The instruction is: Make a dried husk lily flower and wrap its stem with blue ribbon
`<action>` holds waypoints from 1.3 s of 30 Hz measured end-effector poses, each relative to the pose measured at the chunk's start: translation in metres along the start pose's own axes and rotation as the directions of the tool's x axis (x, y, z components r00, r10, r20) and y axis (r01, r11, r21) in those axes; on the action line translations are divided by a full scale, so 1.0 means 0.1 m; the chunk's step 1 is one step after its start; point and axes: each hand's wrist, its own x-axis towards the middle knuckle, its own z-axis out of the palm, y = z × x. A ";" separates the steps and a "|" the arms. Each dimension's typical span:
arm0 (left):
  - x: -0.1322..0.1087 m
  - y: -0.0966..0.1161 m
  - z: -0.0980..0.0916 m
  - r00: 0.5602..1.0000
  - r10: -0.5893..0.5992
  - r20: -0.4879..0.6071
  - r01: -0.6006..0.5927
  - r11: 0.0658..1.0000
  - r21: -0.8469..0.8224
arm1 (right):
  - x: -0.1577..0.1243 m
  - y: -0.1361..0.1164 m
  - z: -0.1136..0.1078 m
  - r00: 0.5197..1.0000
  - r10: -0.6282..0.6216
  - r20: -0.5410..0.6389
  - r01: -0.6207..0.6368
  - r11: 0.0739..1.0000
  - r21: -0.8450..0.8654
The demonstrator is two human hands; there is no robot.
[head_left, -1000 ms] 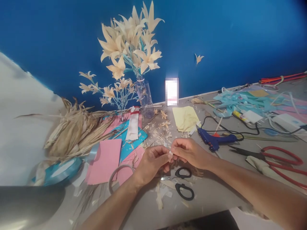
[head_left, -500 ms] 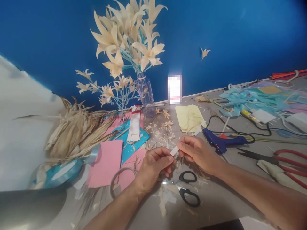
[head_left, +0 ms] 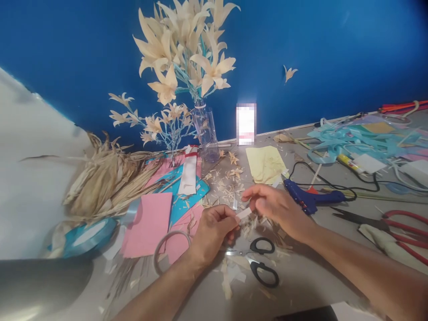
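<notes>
A small white strip (head_left: 244, 214) is pinched between the thumb and forefinger of my left hand (head_left: 216, 232). Its free end points up to the right, towards my right hand (head_left: 281, 211), whose fingers are parted beside that end. I cannot tell whether a curled fingertip still touches it. Below the hands lie scissors with black handles (head_left: 264, 274), blades partly under my left hand. Pale husk scraps (head_left: 249, 227) are strewn beneath and around both hands. To the right of my right hand rests a blue glue gun (head_left: 306, 198).
A clear vase (head_left: 207, 138) of pale flowers stands at the back. On the left are dried husks (head_left: 93, 187), pink paper (head_left: 147, 223), blue ribbon (head_left: 90, 238) and a tape roll (head_left: 156, 256). Red-handled shears (head_left: 384, 223) and a black cord (head_left: 371, 182) lie on the right.
The fingers of my right hand have parted and lifted off the white strip. My left hand keeps its pinch on it. The view has shifted slightly.
</notes>
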 end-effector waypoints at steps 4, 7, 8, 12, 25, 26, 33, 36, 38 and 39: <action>-0.01 0.00 0.04 1.000 0.030 -0.001 -0.030 0.997 0.072 | -0.04 -0.06 0.08 0.993 0.102 0.067 -0.087 0.977 -0.194; -0.02 -0.02 0.03 0.997 0.008 0.074 -0.008 1.000 0.003 | -0.02 -0.03 0.10 0.974 0.184 0.132 -0.179 0.983 -0.047; -0.02 -0.02 0.02 0.994 0.005 0.111 -0.001 1.000 -0.031 | 0.00 -0.02 0.10 0.964 0.210 0.163 -0.220 0.974 0.047; -0.04 -0.01 -0.02 0.979 0.006 0.202 0.022 0.991 -0.133 | 0.03 -0.02 0.09 0.935 0.308 0.177 -0.348 0.891 0.291; -0.04 -0.03 -0.01 0.989 -0.022 0.146 0.032 0.998 -0.060 | -0.02 0.04 0.18 0.927 0.321 0.194 -0.366 0.886 0.284; -0.04 -0.03 -0.01 0.989 -0.021 0.148 0.030 0.998 -0.057 | -0.02 0.04 0.18 0.928 0.320 0.194 -0.365 0.886 0.285; -0.04 -0.01 0.01 0.990 -0.021 0.141 0.027 0.999 -0.041 | 0.00 0.02 0.19 0.900 0.380 0.212 -0.432 0.836 0.339; -0.04 -0.02 0.01 0.989 -0.031 0.144 0.036 0.999 -0.034 | 0.00 0.02 0.19 0.901 0.377 0.213 -0.430 0.836 0.342; -0.03 -0.02 0.00 0.988 -0.035 0.148 0.040 0.999 -0.032 | -0.01 0.02 0.19 0.901 0.376 0.216 -0.431 0.834 0.344; -0.03 -0.02 0.00 0.988 -0.036 0.150 0.041 0.999 -0.032 | -0.01 0.02 0.19 0.900 0.378 0.217 -0.433 0.833 0.345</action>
